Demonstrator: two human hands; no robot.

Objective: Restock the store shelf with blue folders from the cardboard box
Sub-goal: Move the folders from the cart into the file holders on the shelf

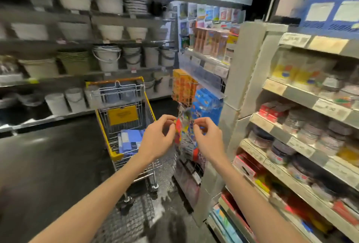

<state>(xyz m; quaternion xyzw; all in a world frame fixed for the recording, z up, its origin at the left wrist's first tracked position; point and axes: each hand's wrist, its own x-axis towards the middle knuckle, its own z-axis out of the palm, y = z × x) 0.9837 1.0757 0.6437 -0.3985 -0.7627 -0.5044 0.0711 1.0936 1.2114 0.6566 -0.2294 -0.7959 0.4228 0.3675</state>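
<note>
1. The left hand [159, 137] and right hand [208, 141] each pinch a colourful clear-plastic hanging packet [183, 132] with curled fingertips, probably to straighten it on the display.
2. The flat blue folders [130, 141] lie in the yellow wire trolley [101, 126], just left of the hands.

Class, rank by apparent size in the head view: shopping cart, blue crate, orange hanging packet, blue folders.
shopping cart
blue crate, though cropped by the frame
orange hanging packet and blue folders: about alike

Blue folders [130, 139], stacked flat in the yellow-rimmed wire cart [103, 131], left of the store shelf [291, 93].
</note>
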